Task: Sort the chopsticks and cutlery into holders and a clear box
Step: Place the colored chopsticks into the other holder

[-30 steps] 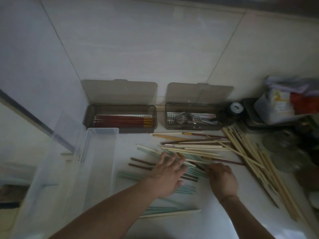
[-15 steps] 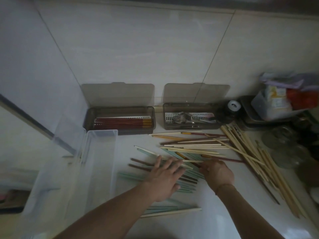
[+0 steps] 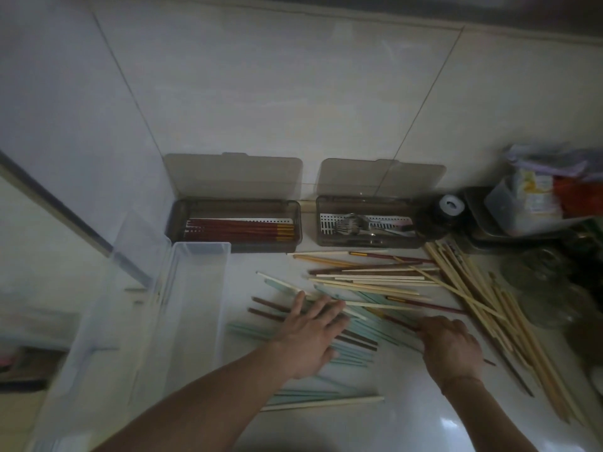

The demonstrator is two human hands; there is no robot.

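Loose chopsticks in cream, teal, brown and red lie scattered over the white counter. My left hand lies flat with spread fingers on the teal and brown ones. My right hand is curled round a dark red chopstick that runs up-left from the fist; its other end pokes out behind the wrist. The left smoky holder contains red chopsticks with gold ends. The right smoky holder contains metal cutlery. A clear box stands open at the left.
A pile of long bamboo chopsticks fans out at the right. Behind it sit a black jar with a white lid, a tray with packets and glassware. The tiled wall closes the back.
My right hand has shifted right and toward me and now grips the dark red chopstick. My left hand stays pressed on the teal chopsticks.
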